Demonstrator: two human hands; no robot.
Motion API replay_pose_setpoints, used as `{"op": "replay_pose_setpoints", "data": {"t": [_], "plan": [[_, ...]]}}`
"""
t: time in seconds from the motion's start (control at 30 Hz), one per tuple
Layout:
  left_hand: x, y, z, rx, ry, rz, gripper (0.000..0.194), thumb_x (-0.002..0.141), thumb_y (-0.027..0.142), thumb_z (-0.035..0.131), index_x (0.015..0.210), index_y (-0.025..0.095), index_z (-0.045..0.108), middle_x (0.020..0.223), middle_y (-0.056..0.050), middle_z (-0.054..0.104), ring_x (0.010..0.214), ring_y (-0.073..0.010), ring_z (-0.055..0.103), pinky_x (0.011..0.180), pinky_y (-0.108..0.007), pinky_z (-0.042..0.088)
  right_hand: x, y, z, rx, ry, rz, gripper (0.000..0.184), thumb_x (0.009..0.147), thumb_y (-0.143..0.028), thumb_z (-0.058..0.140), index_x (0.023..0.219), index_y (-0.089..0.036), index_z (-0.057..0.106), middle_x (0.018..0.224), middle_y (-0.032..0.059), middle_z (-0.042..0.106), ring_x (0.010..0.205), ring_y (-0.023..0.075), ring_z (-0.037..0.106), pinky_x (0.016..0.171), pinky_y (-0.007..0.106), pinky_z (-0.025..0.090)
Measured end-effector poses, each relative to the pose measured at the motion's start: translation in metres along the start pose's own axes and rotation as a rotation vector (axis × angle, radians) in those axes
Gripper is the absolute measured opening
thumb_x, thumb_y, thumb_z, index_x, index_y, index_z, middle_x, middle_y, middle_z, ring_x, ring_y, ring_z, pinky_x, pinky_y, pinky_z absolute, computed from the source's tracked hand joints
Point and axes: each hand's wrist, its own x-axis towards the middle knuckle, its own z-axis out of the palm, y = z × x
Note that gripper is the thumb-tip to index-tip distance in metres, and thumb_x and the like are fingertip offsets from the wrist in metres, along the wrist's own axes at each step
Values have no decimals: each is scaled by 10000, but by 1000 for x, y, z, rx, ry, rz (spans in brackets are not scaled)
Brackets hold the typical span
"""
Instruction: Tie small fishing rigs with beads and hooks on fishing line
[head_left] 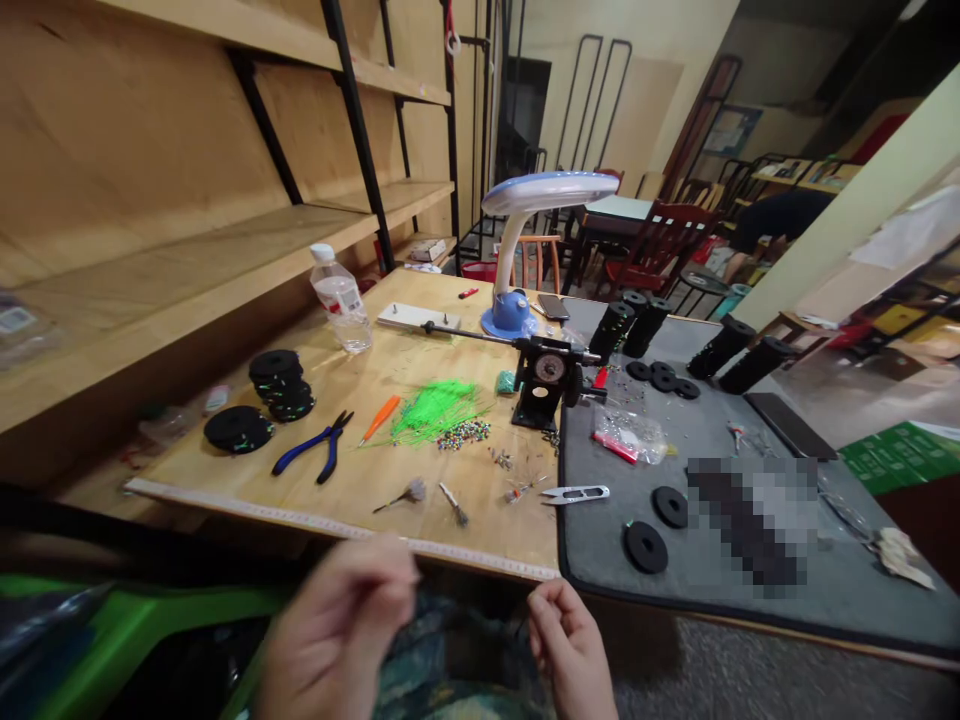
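My left hand (341, 625) is raised in front of the table's near edge, its fingers curled into a pinch and slightly blurred. Lower and to the right, my right hand (570, 640) is also closed, thumb against forefinger. Whatever either hand pinches is too thin or too hidden to make out. Just beyond them on the wood lie a small bundle of thin wires (454, 505), a brush-like tuft (412, 491) and a few loose wire pieces (523, 488). Silver thread snips (576, 495) rest across the edge of the grey mat (600, 560).
Farther back are blue-handled pliers (315, 448), an orange-handled tool (381, 418), bright green strands (439, 408), small beads (463, 434) and a black winding device (541, 380). A desk lamp (512, 310), a plastic bottle (346, 310) and black foam spools (279, 385) stand around.
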Motion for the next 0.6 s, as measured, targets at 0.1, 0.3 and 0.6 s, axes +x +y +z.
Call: {"op": "replay_pose_setpoints", "data": {"t": [0.1,0.3,0.6], "plan": [[12,-14,34,-32,-345,-176,268,816,435,648,789,169,647,688,-4,604,659,-143,556,629,-244,462,-1,-1,0,-29,-27,-20,495,676,-661,692,685,-196,522,423,-83,434,366,59,319,365,168,251],[7,-49,67,-119,-527,-342,348,754,450,704,897,137,652,762,-30,623,715,-155,554,680,-254,433,-3,10,6,-149,-25,-231,443,768,-614,626,681,-183,567,491,-57,442,427,85,352,413,197,295],[11,-42,68,-49,-491,-260,254,793,376,641,681,152,601,656,-10,592,660,-153,522,636,-239,413,-5,11,8,-344,-51,-340,390,834,-540,579,662,-189,589,469,-38,483,436,112,405,448,223,320]]}}
